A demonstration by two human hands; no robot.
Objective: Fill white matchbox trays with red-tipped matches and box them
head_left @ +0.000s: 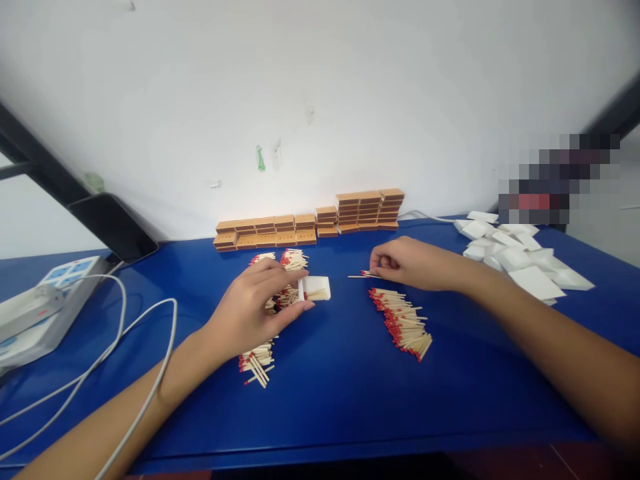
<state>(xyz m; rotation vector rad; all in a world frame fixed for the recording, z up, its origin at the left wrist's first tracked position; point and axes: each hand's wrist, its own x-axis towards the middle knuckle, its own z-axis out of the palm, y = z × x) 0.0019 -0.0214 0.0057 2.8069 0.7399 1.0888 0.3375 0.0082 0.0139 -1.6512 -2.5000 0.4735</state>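
Between the thumb and fingers of my left hand (257, 300) is a small white matchbox tray (323, 283), gripped by its left end, with some matches (316, 295) lying in it. My right hand (397, 262) is closed in a pinch above the blue table, with a red-tipped match (365, 274) at its fingertips; whether it holds more than one I cannot tell. Just below the right hand lies a long heap of red-headed matches (400, 323). More matches (257, 363) spread beneath and around my left hand, partly hidden by it.
Stacked orange matchboxes (367, 210) line the wall at the back of the blue table (320, 393). White empty trays (525, 257) are piled at the right. At the left are a black phone (114, 227), a power strip (55, 313) and a white cable (173, 333) crossing my left forearm.
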